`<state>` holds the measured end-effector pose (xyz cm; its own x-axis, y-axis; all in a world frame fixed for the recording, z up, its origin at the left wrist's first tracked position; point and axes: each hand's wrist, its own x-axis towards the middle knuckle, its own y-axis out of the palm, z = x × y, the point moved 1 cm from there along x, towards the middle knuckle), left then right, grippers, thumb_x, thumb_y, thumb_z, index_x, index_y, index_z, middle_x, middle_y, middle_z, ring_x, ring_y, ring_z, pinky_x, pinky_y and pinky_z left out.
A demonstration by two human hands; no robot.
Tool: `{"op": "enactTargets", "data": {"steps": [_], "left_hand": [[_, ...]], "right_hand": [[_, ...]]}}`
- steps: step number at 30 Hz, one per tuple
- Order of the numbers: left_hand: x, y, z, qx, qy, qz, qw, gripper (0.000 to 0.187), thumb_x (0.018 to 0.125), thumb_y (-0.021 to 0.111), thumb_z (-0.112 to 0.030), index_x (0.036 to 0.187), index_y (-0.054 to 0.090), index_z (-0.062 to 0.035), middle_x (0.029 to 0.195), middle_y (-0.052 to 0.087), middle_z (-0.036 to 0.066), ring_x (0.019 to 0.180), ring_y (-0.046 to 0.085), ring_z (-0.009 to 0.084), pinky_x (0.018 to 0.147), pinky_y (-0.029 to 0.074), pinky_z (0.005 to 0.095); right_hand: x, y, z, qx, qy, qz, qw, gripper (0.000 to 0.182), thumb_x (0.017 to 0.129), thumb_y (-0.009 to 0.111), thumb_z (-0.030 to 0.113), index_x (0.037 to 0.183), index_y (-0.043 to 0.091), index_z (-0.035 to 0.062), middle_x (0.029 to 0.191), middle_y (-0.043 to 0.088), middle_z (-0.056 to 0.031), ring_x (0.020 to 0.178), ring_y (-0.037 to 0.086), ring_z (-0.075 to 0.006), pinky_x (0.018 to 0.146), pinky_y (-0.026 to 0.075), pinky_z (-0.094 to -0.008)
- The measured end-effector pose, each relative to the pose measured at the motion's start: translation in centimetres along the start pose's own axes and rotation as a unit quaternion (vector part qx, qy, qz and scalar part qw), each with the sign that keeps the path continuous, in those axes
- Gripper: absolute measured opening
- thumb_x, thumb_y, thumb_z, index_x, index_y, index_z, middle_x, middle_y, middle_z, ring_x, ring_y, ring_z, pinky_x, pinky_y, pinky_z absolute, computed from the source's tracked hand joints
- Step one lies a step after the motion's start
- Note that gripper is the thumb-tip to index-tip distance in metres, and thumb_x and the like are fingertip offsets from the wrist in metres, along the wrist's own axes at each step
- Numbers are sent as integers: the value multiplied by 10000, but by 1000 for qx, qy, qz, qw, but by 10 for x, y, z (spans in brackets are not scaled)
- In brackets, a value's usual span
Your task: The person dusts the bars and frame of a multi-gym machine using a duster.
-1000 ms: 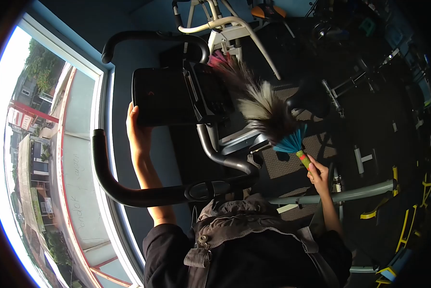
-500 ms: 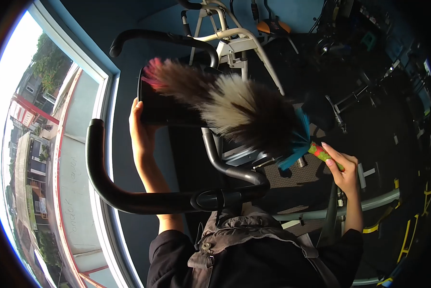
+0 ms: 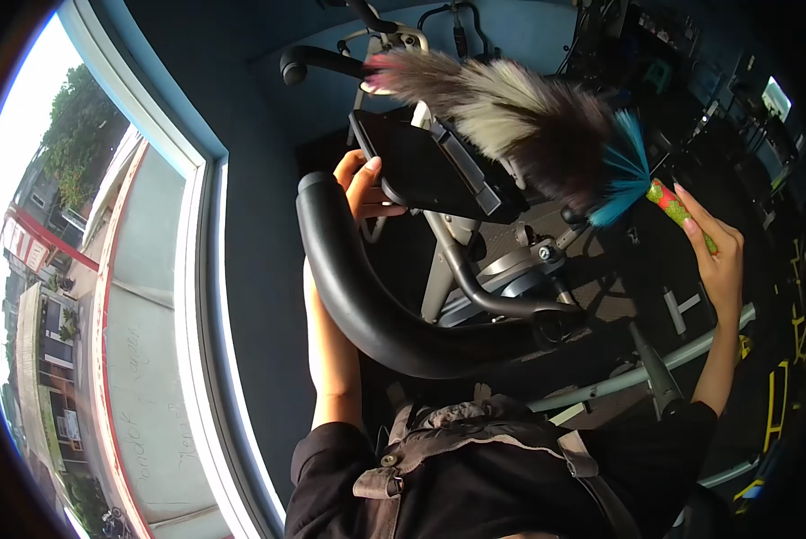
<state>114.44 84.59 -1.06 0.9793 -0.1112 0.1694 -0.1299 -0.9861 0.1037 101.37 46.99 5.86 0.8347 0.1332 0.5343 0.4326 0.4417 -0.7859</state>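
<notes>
My right hand (image 3: 719, 256) is closed around the red and green handle of a feather duster (image 3: 533, 126). Its dark, cream and pink-tipped feathers, with a blue collar by the handle, stretch leftward above the exercise machine. My left hand (image 3: 360, 184) grips the left edge of a black console (image 3: 412, 157), thumb on its face and fingers partly hidden behind it. The console sits tilted on the machine, and the feathers hang beyond its upper right side, apart from it as far as I can see. A thick black handlebar (image 3: 358, 287) curves in front of my left forearm.
A large window (image 3: 183, 296) runs along the left side. Behind the console stand another grip (image 3: 300, 65) and more gym equipment. A grey metal bar (image 3: 601, 388) crosses low at right, with yellow frames (image 3: 774, 413) farther out.
The duster has moved up and right, off the front of the console. The console and handlebar now appear farther right and turned, with my left hand still on the console's edge.
</notes>
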Motion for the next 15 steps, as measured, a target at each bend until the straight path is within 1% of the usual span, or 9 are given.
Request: {"op": "enactTargets", "data": {"steps": [1, 3, 4, 7, 8, 9, 11, 13, 15], "left_hand": [[2, -4, -7, -15, -13, 48, 999, 385, 894, 451, -319, 1085, 474, 14, 914, 603, 122, 776, 628, 207, 662, 519, 311], [30, -46, -1, -67, 12, 83, 994, 455, 900, 416, -372, 1125, 443, 23, 979, 598, 162, 785, 626, 217, 679, 517, 318], [40, -62, -2, -88, 23, 56, 994, 492, 907, 388, -388, 1146, 413, 41, 1022, 585, 193, 811, 622, 230, 675, 517, 318], [84, -106, -12, -157, 12, 37, 987, 561, 878, 410, -458, 1139, 421, 39, 933, 604, 160, 728, 608, 209, 614, 509, 289], [100, -123, -15, -203, -20, 98, 974, 544, 865, 428, -476, 1120, 464, 3, 936, 609, 146, 698, 591, 167, 618, 491, 288], [117, -132, -21, -205, -17, 101, 973, 544, 865, 428, -476, 1120, 464, 3, 936, 609, 146, 698, 591, 167, 618, 491, 288], [143, -143, -27, -243, -76, 205, 945, 512, 850, 466, -470, 1077, 491, -11, 867, 616, 132, 676, 585, 162, 608, 486, 287], [146, -128, -37, -141, -47, 102, 984, 523, 823, 523, -463, 1084, 467, -13, 818, 611, 122, 691, 584, 165, 593, 475, 269], [144, -115, -43, -37, 15, -26, 999, 639, 796, 582, -446, 1193, 357, 1, 978, 558, 135, 730, 566, 183, 632, 480, 319]], "right_hand": [[4, 4, 14, 2, -21, -23, 1000, 296, 858, 479, 79, 1141, 541, 17, 1037, 611, -152, 860, 628, -185, 721, 465, -265], [23, 28, 51, 26, -37, -43, 998, 288, 866, 479, 90, 1131, 540, -2, 1056, 602, -153, 907, 617, -203, 747, 459, -263], [32, 41, 63, 48, -27, -50, 997, 282, 874, 484, 120, 1122, 546, 1, 1063, 597, -157, 955, 599, -220, 782, 449, -266], [55, 61, 83, 48, 19, -22, 998, 285, 877, 489, 158, 1115, 556, 16, 1067, 596, -151, 982, 586, -215, 819, 431, -261], [62, 67, 86, 45, 29, -22, 998, 288, 878, 493, 180, 1112, 561, 25, 1070, 597, -145, 997, 578, -211, 839, 421, -258], [66, 67, 91, 27, 48, -35, 998, 291, 881, 490, 191, 1115, 561, 34, 1074, 598, -135, 1002, 573, -203, 844, 418, -261], [65, 68, 99, 4, 94, -50, 994, 294, 881, 492, 201, 1122, 560, 46, 1089, 588, -137, 1036, 549, -200, 872, 404, -275], [58, 65, 104, 19, 170, -61, 983, 305, 872, 499, 228, 1132, 577, 89, 817, 618, -10, 553, 448, -30, 504, 347, -174], [53, 67, 106, 108, 167, -91, 976, 312, 866, 498, 238, 1136, 579, 104, 742, 552, 36, 493, 257, -15, 436, 202, -172]]}}
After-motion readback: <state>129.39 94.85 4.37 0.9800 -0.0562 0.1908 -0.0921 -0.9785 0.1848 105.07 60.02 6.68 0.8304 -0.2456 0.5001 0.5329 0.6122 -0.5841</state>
